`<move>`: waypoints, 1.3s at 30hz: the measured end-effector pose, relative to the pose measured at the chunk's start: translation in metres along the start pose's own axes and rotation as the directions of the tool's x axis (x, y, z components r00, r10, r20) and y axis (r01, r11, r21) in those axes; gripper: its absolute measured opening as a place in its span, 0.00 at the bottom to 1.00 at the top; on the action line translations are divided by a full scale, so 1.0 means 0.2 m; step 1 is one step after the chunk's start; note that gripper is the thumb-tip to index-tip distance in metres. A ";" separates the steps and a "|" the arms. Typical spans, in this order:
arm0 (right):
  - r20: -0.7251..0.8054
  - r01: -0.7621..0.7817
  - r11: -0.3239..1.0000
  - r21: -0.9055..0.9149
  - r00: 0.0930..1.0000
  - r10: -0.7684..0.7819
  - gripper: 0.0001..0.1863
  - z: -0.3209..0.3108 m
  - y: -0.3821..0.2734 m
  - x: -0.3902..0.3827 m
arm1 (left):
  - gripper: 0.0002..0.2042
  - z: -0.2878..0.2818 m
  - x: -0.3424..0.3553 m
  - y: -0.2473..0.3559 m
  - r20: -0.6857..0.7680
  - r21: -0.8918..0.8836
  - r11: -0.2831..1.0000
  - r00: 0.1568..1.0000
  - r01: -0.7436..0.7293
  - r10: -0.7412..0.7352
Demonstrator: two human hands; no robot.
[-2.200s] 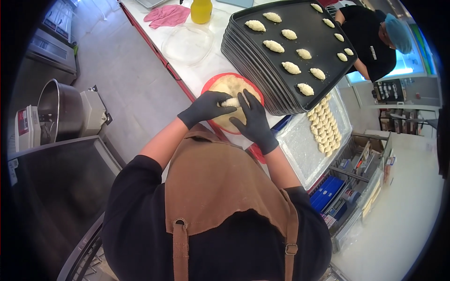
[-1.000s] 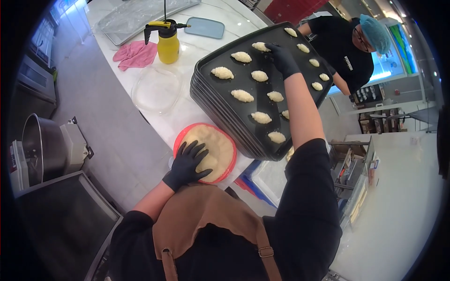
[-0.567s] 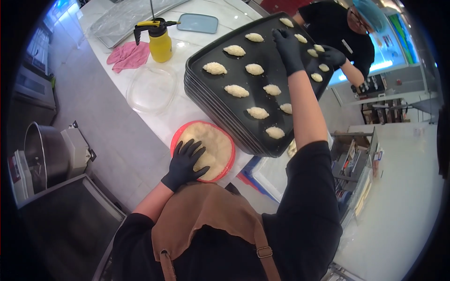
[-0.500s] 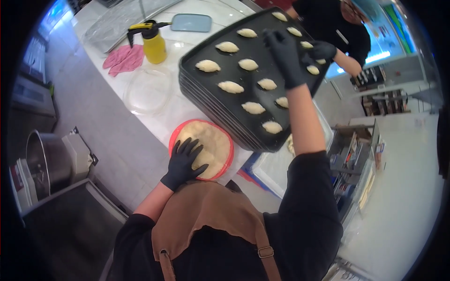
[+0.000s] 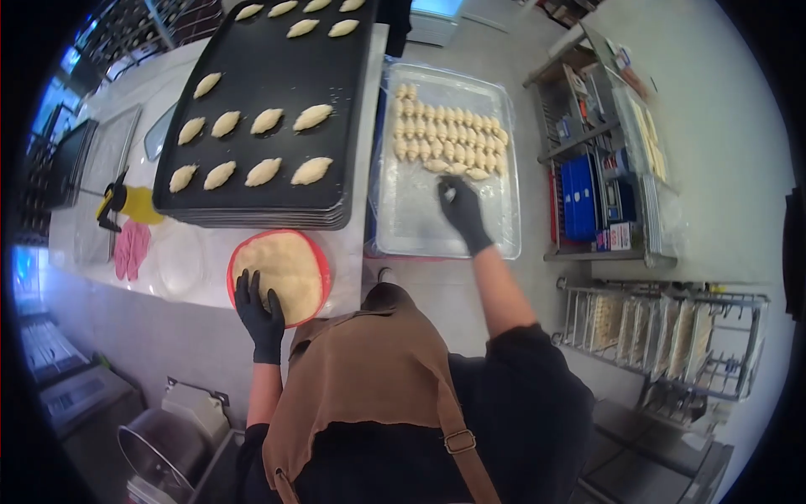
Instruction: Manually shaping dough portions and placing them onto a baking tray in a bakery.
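Observation:
My left hand (image 5: 262,317), in a black glove, lies with spread fingers on a pale, crumbly-looking layer (image 5: 290,273) that fills a round red container (image 5: 321,267) at the table's front edge. To the right, my black-gloved right hand (image 5: 463,210) is over a plastic-lined metal tray (image 5: 411,214), its fingers curled into a pinch at the nearest row of small ridged dough pieces (image 5: 449,134). Whatever lies between those fingertips is hidden. Larger spindle-shaped dough pieces (image 5: 264,171) sit spaced in rows on the top one of a stack of black baking trays (image 5: 260,92).
Left of the stack are a yellow spray bottle (image 5: 138,204), a pink cloth (image 5: 132,249) and a clear round lid (image 5: 182,267) on the white table (image 5: 218,296). Shelving (image 5: 579,139) and a tray rack (image 5: 663,336) stand on the right. A mixer bowl (image 5: 155,449) is at lower left.
My view has turned to the right. My right hand has gone from above the black tray to the plastic-lined tray. My left hand stays at the red container. The co-worker is mostly out of view.

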State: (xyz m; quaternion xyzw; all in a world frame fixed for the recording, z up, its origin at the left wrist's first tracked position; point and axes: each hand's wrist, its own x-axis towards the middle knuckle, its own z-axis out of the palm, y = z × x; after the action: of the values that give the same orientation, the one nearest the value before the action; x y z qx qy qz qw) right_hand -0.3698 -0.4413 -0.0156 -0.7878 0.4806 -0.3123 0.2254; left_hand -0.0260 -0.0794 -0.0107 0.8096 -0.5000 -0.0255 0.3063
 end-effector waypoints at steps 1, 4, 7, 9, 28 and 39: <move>-0.116 0.145 0.939 -0.311 0.975 -0.189 0.19 -0.09 0.26 0.07 | 0.24 0.02 0.02 0.02 -0.025 -0.015 1.000 1.000 0.005 -0.005; -0.080 0.019 0.908 -0.418 0.995 -0.058 0.22 -0.19 0.66 0.16 | 0.25 0.03 0.04 0.04 -0.056 -0.009 1.000 0.998 -0.015 0.014; 0.135 -0.035 0.852 -0.523 0.983 0.123 0.22 -0.22 0.68 0.19 | 0.26 0.04 0.02 0.03 -0.073 0.043 0.999 0.997 -0.026 0.029; 0.137 -0.048 0.834 -0.549 0.980 0.147 0.22 -0.21 0.67 0.19 | 0.27 0.05 0.02 0.01 -0.072 0.082 0.996 0.996 -0.040 0.046; 0.694 -0.525 0.695 0.492 0.718 0.050 0.16 -0.05 -0.53 -0.37 | 0.38 0.12 0.27 -0.02 0.228 0.167 0.967 0.962 -0.192 0.152; 0.496 0.353 0.885 0.304 0.734 -0.463 0.19 0.83 -1.17 -0.35 | 0.18 -0.01 0.09 -0.09 -0.151 -0.528 0.848 0.987 -0.034 -0.054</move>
State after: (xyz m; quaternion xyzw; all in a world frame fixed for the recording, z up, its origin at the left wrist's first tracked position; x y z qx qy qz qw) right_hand -0.1315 -0.2662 0.0013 -0.9049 0.1765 -0.1558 0.3546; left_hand -0.0013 -0.0871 -0.0141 0.6961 -0.4431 -0.0987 0.5562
